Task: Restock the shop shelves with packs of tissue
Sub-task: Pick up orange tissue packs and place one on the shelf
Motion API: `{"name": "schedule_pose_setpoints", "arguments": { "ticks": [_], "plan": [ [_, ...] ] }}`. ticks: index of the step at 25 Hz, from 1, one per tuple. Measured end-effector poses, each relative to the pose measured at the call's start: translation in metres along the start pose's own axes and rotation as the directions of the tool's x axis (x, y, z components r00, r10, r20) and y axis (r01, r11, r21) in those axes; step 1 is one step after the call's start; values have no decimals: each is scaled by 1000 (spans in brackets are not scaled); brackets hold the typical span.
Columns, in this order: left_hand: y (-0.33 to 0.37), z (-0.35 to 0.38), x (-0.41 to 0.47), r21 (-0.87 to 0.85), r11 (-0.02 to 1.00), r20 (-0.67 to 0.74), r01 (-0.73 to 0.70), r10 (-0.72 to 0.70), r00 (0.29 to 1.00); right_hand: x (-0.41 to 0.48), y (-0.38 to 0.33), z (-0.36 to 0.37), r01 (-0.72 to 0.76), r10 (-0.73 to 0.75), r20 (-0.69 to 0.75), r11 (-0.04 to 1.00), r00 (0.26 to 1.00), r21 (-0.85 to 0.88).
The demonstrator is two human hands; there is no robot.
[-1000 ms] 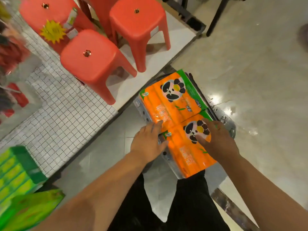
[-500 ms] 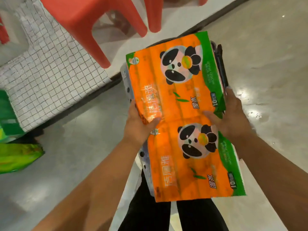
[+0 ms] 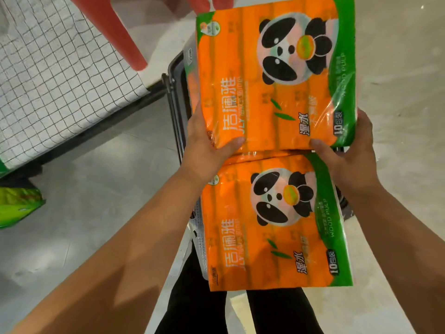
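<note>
Two orange tissue packs with panda prints fill the middle of the view, held up in front of me. The far tissue pack (image 3: 260, 88) and the near tissue pack (image 3: 272, 227) lie end to end. My left hand (image 3: 207, 148) grips their left side where they meet, thumb on top of the far pack. My right hand (image 3: 346, 150) grips the right side at the same seam, thumb on the orange face. More wrapped packs show beneath them at the left edge.
A dark cart frame (image 3: 174, 97) stands under the packs. A white wire-grid shelf (image 3: 55, 75) lies at the left with a red stool leg (image 3: 120, 32) on the platform behind it. Green tissue packs (image 3: 16, 206) sit low at the far left. Pale floor lies to the right.
Both hands have lifted the two orange packs off the cart and up toward the camera, so the packs look much larger. My view has tilted down, and the red stools have slid out at the top.
</note>
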State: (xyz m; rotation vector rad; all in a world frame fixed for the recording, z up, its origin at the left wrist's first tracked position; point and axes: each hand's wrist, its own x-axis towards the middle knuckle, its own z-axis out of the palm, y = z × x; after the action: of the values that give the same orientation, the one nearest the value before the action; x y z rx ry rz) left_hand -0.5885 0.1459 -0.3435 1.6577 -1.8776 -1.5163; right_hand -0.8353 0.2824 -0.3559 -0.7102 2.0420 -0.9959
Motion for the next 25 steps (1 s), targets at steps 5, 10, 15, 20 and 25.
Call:
{"name": "schedule_pose_setpoints", "arguments": {
  "ticks": [5,10,15,20,25],
  "plan": [
    [-49,-13,-30,92,989,-56,119,-114,992,-15,23,-11,32,-31,76,999,997,-17],
    [-94,-3,-50,-109,952,87,286,-278,957,-11,66,-11,-179,161,276,983,947,43],
    [-101,9,-52,-157,967,-28,200,-207,978,-4,82,-13,-39,36,260,999,965,5],
    [-104,5,-46,-121,984,-35,132,-137,990,7,88,-14,6,-9,285,1000,958,11],
    [-106,4,-34,-48,996,-46,71,-73,996,12,90,-9,21,-49,252,993,966,114]
  ]
}}
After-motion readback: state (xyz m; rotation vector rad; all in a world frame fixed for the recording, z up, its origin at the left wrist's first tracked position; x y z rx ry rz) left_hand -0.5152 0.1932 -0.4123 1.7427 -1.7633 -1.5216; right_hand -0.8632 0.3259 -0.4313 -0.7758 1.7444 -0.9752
